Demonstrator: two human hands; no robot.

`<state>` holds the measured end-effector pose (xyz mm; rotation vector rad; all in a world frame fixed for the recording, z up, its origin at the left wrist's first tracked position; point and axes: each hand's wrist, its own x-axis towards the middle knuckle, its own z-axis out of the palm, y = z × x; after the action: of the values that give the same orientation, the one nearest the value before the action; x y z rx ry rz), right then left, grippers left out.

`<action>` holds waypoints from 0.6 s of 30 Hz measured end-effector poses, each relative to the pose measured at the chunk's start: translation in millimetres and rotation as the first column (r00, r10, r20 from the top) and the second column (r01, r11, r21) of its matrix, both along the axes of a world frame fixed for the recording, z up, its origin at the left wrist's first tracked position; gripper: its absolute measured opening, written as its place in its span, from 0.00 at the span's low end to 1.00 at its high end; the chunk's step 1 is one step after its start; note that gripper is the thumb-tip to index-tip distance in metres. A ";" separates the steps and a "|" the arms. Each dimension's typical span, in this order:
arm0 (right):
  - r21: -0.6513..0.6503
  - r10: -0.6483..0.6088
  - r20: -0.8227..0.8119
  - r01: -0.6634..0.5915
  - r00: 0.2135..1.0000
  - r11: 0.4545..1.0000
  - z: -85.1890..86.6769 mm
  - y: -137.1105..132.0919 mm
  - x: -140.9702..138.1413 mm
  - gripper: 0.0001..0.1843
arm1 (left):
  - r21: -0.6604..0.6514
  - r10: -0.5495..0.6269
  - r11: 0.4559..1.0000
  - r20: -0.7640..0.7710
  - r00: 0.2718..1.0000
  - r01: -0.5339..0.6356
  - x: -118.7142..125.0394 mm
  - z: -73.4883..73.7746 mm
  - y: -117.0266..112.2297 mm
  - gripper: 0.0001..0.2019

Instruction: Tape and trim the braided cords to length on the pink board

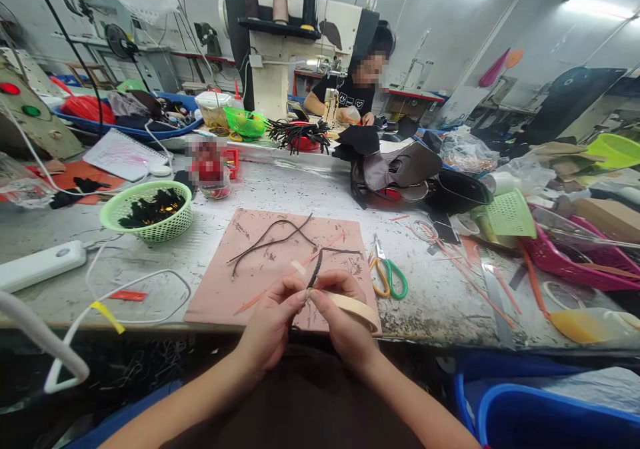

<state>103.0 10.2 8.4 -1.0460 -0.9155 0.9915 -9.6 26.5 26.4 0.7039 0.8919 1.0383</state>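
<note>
Both hands meet above the front part of a pink mat (215,295). Thumb and fingers of my left hand (275,312) pinch a dark braided cord (315,270). Close against it, my right hand (345,315) is closed on the same cord, its fingertips touching those of the left. The cord's far end bends to the right across the mat. A cream tape roll (361,309) shows at my right hand; whether the fingers hold it is hidden. Loose thin dark cords (270,235) lie on the mat. Scissors (387,272) with orange and green handles rest just right of it.
A pale green basket (150,219) of dark pieces stands left, near a white power strip (45,265). Dark leather pieces (395,169) are piled behind. A metal ruler (495,302) and a magenta basket (575,255) are right. Across the table, a person sits at a sewing machine (273,69).
</note>
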 end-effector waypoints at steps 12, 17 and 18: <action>0.036 -0.070 0.085 0.067 0.994 0.997 4.3 -3.3 -1.3 0.11 | 0.327 0.027 0.942 -0.297 0.954 0.075 -9.1 -2.7 2.7 0.04; 0.038 0.106 0.187 -0.115 0.977 0.993 3.6 1.7 7.5 0.05 | 0.133 -0.053 0.989 -0.045 0.998 0.058 -4.8 1.2 2.4 0.08; 0.060 0.128 0.209 -0.143 0.970 0.988 3.7 2.7 9.7 0.05 | 0.098 -0.060 0.993 -0.003 0.998 0.060 -4.2 2.6 2.2 0.10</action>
<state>112.7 12.9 12.1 -1.0461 -1.1979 0.9666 -13.8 28.7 29.0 0.8081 0.8192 1.0337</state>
